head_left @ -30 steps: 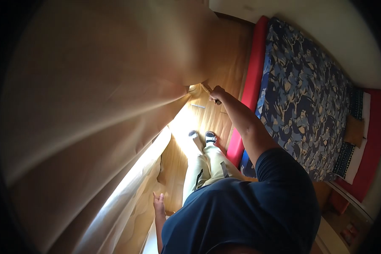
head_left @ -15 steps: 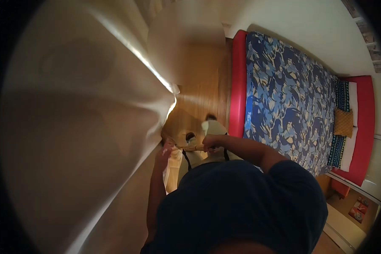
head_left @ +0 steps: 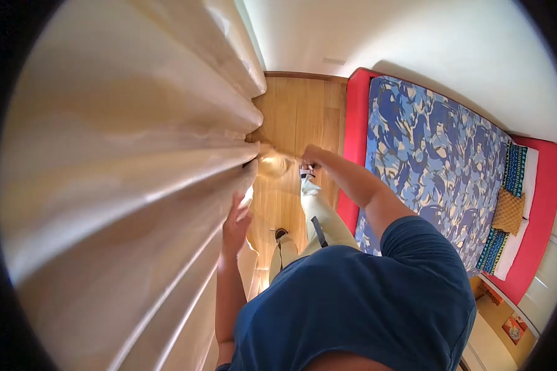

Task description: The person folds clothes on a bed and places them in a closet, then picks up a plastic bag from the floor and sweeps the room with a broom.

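My right hand (head_left: 314,156) is closed, reaching forward over the floor with the arm stretched out. From it a slim tan thing (head_left: 284,153) extends left toward the curtain, its far end a motion-blurred yellowish shape; its kind cannot be made out. A long beige curtain (head_left: 136,167) hangs in folds on the left. Close beside its lower folds is my left hand (head_left: 234,227), fingers apart and overlapping the cloth in this view. My feet in sandals (head_left: 307,171) stand apart on the wooden floor.
A bed with a blue camouflage-pattern cover (head_left: 427,161) and a red frame (head_left: 354,111) stands to my right. Striped pillows and a mustard cushion (head_left: 509,211) lie at its head. A white wall (head_left: 365,31) runs along the far side. Wooden floor (head_left: 291,111) lies between curtain and bed.
My right hand has moved forward, away from my left hand, carrying the tan thing that stretched between them. The curtain now hangs in more folds, and the room looks brighter.
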`<state>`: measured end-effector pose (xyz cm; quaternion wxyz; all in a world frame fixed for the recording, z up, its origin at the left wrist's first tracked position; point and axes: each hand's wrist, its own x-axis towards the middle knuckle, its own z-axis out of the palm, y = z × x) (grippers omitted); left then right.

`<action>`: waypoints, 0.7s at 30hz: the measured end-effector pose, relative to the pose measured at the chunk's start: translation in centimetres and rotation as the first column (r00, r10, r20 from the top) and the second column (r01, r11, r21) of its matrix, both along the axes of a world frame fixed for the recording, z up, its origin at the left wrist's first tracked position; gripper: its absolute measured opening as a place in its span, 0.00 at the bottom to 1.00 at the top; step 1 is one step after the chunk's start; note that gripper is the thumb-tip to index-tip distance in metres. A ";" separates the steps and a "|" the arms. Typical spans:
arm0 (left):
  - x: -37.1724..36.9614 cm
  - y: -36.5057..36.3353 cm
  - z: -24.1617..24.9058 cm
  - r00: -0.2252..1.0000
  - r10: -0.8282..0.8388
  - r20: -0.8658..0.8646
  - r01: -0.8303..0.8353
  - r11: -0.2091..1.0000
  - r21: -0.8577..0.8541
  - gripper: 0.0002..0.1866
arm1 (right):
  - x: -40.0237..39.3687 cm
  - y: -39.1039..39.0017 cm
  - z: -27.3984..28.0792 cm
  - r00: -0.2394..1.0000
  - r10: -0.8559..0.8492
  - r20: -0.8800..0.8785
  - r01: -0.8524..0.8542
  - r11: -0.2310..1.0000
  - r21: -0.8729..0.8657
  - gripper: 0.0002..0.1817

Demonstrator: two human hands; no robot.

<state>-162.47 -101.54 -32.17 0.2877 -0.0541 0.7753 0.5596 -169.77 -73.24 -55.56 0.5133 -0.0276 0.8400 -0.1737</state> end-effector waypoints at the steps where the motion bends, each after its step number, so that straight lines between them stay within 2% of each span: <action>1: -2.5 1.4 0.4 0.993 0.099 0.058 -0.099 0.995 0.001 0.31 | -2.1 1.5 -2.7 0.998 -0.059 -0.023 0.059 0.998 -0.001 0.11; 2: -4.3 1.7 -0.4 0.993 0.096 0.065 -0.095 0.995 -0.007 0.31 | -3.9 2.4 -2.1 0.998 -0.063 -0.015 0.063 0.998 -0.008 0.11; 3: -6.0 1.1 -1.7 0.987 0.128 -0.094 -0.138 0.983 -0.117 0.32 | -6.0 3.3 0.2 0.959 -0.284 0.017 0.285 0.958 -0.021 0.09; 4: -7.7 0.8 -2.4 0.958 0.135 -0.254 -0.192 0.957 -0.216 0.33 | -7.7 4.1 2.0 0.869 -0.493 0.051 0.494 0.869 -0.025 0.08; 5: -8.8 0.8 -2.3 0.960 0.127 -0.249 -0.185 0.957 -0.225 0.33 | -8.7 4.9 2.6 0.865 -0.498 0.061 0.500 0.865 -0.028 0.08; 7: -9.8 0.3 -1.9 0.961 0.118 -0.251 -0.224 0.863 -0.452 0.34 | -10.2 6.1 2.7 0.632 -0.767 0.111 0.775 0.624 -0.100 0.08; 8: -10.0 -0.6 -2.2 0.963 0.110 -0.247 -0.216 0.862 -0.459 0.34 | -10.6 6.6 2.5 0.626 -0.771 0.118 0.780 0.618 -0.099 0.08; 10: -9.8 -2.3 -3.1 0.920 -0.130 -0.369 -0.185 0.687 -0.703 0.36 | -10.9 7.8 1.9 0.573 -0.796 0.195 0.820 0.560 -0.120 0.10; 11: -9.8 -3.0 -3.4 0.921 -0.138 -0.365 -0.177 0.687 -0.704 0.36 | -10.6 8.2 1.6 0.566 -0.800 0.199 0.824 0.554 -0.118 0.10; 13: -9.9 -3.8 -3.6 0.935 -0.026 -0.354 -0.280 0.560 -0.780 0.32 | -8.8 8.2 0.7 0.540 -0.822 0.182 0.842 0.526 -0.120 0.11; 14: -10.1 -4.5 -4.1 0.935 -0.033 -0.353 -0.274 0.562 -0.780 0.32 | -7.4 8.0 -0.1 0.729 -0.683 -0.042 0.663 0.721 -0.201 0.12; 15: -10.3 -5.5 -4.9 0.987 -0.006 -0.159 -0.121 0.626 -0.770 0.28 | -5.7 7.5 -1.0 0.831 -0.482 -0.277 0.435 0.874 -0.216 0.14; 16: -10.7 -5.9 -5.4 0.999 0.006 0.043 0.027 0.687 -0.726 0.25 | -4.5 6.5 0.6 0.815 -0.520 -0.257 0.482 0.853 -0.198 0.16; 17: -12.4 -2.0 -2.6 0.992 0.004 0.127 0.067 0.836 -0.544 0.19 | -3.7 5.6 3.6 0.797 -0.556 -0.237 0.527 0.831 -0.179 0.18; 18: -14.3 0.6 -1.2 0.982 -0.125 0.139 0.171 0.900 -0.402 0.19 | -3.7 5.2 6.5 0.798 -0.588 -0.132 0.558 0.804 -0.207 0.20; 19: -16.3 3.0 -0.2 0.959 -0.252 0.132 0.278 0.928 -0.249 0.20 | -3.7 5.1 7.8 0.767 -0.634 -0.100 0.593 0.760 -0.265 0.21; 21: -20.7 8.2 2.4 0.898 -0.422 -0.128 0.361 0.871 -0.332 0.22 | -4.5 5.2 7.0 0.727 -0.684 -0.062 0.634 0.703 -0.321 0.21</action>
